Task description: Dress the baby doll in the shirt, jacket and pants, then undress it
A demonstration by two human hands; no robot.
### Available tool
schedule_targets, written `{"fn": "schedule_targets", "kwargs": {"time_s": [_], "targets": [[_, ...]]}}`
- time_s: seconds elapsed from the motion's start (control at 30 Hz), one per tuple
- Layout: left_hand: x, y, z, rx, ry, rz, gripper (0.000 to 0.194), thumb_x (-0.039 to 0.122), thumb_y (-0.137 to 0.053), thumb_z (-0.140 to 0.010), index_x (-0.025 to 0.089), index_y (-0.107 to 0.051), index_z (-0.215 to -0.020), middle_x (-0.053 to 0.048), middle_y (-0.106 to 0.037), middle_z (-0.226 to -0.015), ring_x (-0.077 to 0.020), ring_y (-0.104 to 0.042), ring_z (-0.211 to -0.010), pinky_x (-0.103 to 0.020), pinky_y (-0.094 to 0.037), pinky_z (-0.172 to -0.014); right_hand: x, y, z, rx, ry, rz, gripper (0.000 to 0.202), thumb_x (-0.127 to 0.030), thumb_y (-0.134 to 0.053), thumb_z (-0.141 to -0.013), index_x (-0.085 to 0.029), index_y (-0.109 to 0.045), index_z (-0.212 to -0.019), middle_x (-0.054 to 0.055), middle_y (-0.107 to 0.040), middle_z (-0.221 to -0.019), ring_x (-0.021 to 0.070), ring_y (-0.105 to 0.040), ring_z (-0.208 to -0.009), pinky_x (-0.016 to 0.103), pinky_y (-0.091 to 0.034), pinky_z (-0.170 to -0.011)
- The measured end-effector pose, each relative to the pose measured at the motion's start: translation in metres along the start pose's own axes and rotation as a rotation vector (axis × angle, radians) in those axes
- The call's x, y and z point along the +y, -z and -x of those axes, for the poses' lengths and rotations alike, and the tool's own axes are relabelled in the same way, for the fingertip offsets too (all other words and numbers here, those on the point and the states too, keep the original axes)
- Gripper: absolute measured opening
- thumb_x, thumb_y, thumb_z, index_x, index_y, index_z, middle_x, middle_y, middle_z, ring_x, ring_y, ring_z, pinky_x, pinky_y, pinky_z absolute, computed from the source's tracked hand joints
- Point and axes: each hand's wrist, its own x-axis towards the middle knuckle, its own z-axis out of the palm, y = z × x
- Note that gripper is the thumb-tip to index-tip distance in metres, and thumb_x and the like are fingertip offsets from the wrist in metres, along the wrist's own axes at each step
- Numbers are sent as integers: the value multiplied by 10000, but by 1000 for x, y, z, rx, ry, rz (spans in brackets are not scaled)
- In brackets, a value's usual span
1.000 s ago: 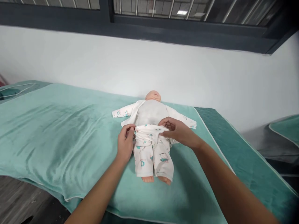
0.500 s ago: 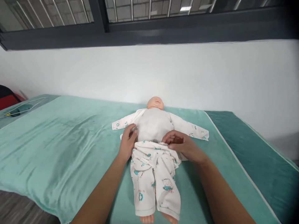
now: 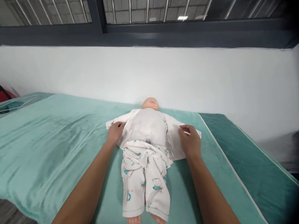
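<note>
A baby doll lies on its back, its head toward the wall and its bare feet toward me. It wears a white printed baby jacket, whose front is spread apart over a pale torso. Printed white baby trousers cover its legs, bunched at the waist. My left hand is closed in a pinch at the jacket's left front edge, beside the sleeve. On the opposite side, my right hand pinches the right front panel, holding it out from the body.
A light green blanket with wrinkles covers the bed. Darker green cloth shows on the right beyond a pale piped edge. A white wall and a dark window frame with bars stand behind. Something red sits far left.
Both hands have moved from the trouser waist and torso side outward to the jacket's front panels. The right panel is now spread out beside the doll. The view has shifted slightly.
</note>
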Motion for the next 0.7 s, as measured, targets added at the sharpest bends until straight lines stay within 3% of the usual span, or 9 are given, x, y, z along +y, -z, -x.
{"fn": "schedule_targets", "kwargs": {"time_s": [0.13,0.27,0.37,0.5,0.6,0.7], "targets": [[1,3,-3,-210,-9,59,216,415,-615,-746,220,-701,-712,-32,-730,-821,-232,-624,-819,-301,-434,-735,15,4,-12,-180,-64,327,228,-378,-557,-810,-197,-611,-938,93,-687,-990,226,-636,-894,353,-450,-797],[3,3,0,-328,-4,170,221,414,-645,-717,198,-624,-673,10,-623,-685,-159,-532,-658,-255,-373,-606,20,3,-14,-172,-31,530,333,-473,-547,-820,-195,-612,-992,126,-654,-1110,255,-621,-939,361,-428,-764],[4,3,2,-207,62,359,303,477,-647,-744,198,-540,-698,45,-493,-632,-116,-422,-589,-236,-321,-556,22,2,-15,-195,-50,522,338,-489,-559,-810,-197,-618,-969,112,-678,-1042,253,-627,-906,350,-421,-731],[1,9,0,41,211,515,360,533,-656,-736,206,-513,-785,56,-465,-677,-100,-400,-575,-227,-327,-533,21,1,-17,-256,-75,372,265,-450,-566,-788,-210,-640,-875,62,-711,-868,224,-632,-792,331,-417,-689],[-5,16,-3,190,243,407,328,496,-659,-739,206,-522,-808,49,-483,-699,-105,-415,-581,-236,-332,-539,16,2,-17,-263,-66,319,262,-468,-572,-761,-215,-626,-724,40,-682,-736,214,-600,-717,325,-402,-650],[-12,24,-6,292,196,180,258,436,-656,-757,201,-563,-812,23,-545,-735,-131,-468,-641,-260,-350,-590,12,6,-17,-185,-106,242,293,-502,-573,-754,-212,-617,-739,31,-661,-718,201,-575,-682,320,-399,-636]]}}
